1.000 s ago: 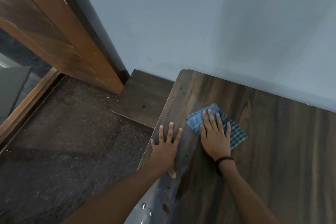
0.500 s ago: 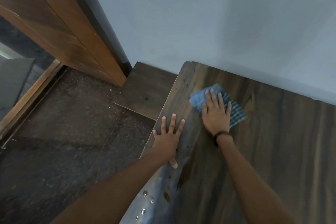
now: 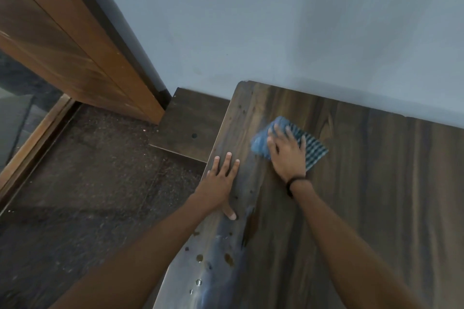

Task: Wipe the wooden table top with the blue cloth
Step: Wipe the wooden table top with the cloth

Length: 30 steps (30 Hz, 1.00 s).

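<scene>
While the R hand [image 3: 286, 158] presses the blue cloth [image 3: 315, 153] flat on the table top [image 3: 381, 183], fingers straight & slightly spread to load it evenly, the cloth lies under palm & fingertips, striped edge showing past the little finger. L hand [image 3: 221, 180] rests flat at the table edge, fingers spread, prob. as a brace. Drops [image 3: 227, 258] nearer the person than the L thumb: likely not yet wiped.

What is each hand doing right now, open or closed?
Left hand: open, flat on the wooden table top, holding nothing.
Right hand: open, fingers spread, pressing down on the blue cloth.
</scene>
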{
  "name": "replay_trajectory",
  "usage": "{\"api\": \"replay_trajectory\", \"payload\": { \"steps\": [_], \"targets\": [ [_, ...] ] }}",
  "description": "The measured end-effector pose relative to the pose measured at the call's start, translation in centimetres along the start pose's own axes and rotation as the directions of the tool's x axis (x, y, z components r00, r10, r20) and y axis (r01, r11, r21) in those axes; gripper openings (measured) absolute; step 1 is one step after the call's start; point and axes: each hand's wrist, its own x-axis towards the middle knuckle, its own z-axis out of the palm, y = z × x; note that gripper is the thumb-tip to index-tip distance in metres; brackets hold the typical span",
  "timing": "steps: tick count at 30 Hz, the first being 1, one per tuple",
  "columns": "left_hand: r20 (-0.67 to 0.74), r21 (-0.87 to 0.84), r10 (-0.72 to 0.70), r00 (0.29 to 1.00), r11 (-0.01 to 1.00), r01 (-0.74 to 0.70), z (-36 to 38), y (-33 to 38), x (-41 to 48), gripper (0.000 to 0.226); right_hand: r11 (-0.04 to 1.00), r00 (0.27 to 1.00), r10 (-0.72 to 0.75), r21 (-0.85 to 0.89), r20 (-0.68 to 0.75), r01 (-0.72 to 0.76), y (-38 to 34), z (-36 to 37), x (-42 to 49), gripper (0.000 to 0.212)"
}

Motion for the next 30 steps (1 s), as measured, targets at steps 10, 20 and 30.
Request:
{"api": "replay_trajectory", "payload": {
  "steps": [10, 20, 30],
  "targets": [
    [0.010, 0.050, 0.024, 1.000, 0.998, -0.024, 0.1, -1.2, -0.1, 0.163, 0.969, 0.976, -0.203, 0.164, 0.085, 0.187, 1.9, 0.3, -11.3, 0.058],
    [-0.023, 0.038, 0.039, 0.999, 0.999, -0.038, -0.2, -0.9, -0.6, 0.162, 0.982, 0.983, 0.181, -0.051, -0.038, -0.182, 3.0, -4.0, -9.1, 0.042],
    [-0.032, 0.022, 0.094, 0.995, 0.995, -0.094, -0.4, -1.7, -1.4, 0.160, 0.975, 0.969, 0.215, 0.085, -0.126, -0.205, -0.8, -11.4, -2.1, 0.012]
  ]
}}
